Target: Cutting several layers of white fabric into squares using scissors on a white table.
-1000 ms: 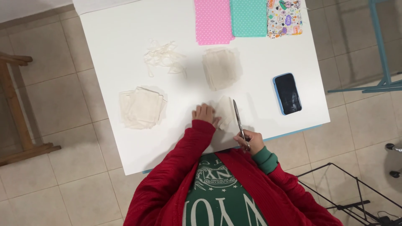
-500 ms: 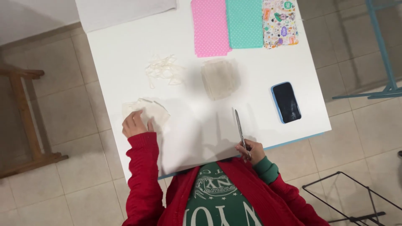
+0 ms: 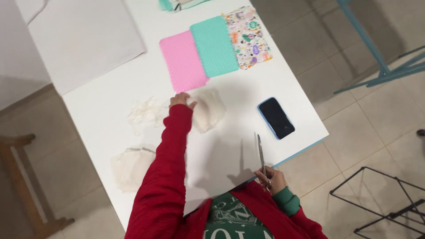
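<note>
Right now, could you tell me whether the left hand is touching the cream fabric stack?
Touching: the head view shows the left hand resting on the left edge of the cream fabric stack, with no gap between them.

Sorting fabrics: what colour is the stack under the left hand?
Cream-white stack, under the left hand; head view.

A white surface (image 3: pixel 102 106) holds everything. At 12 o'clock lie three cloths side by side: a pink cloth (image 3: pixel 183 60), a green cloth (image 3: pixel 214 45) and a cloth with pictures (image 3: pixel 248 37). At 10 o'clock lies a big white sheet (image 3: pixel 84 37). At 3 o'clock lies a dark phone (image 3: pixel 276 117). In the middle sits a cream cloth pile (image 3: pixel 208 110), with white scraps (image 3: pixel 145 113) at its 9 o'clock. At 7 o'clock lies a cream stack (image 3: pixel 132 167).
</note>
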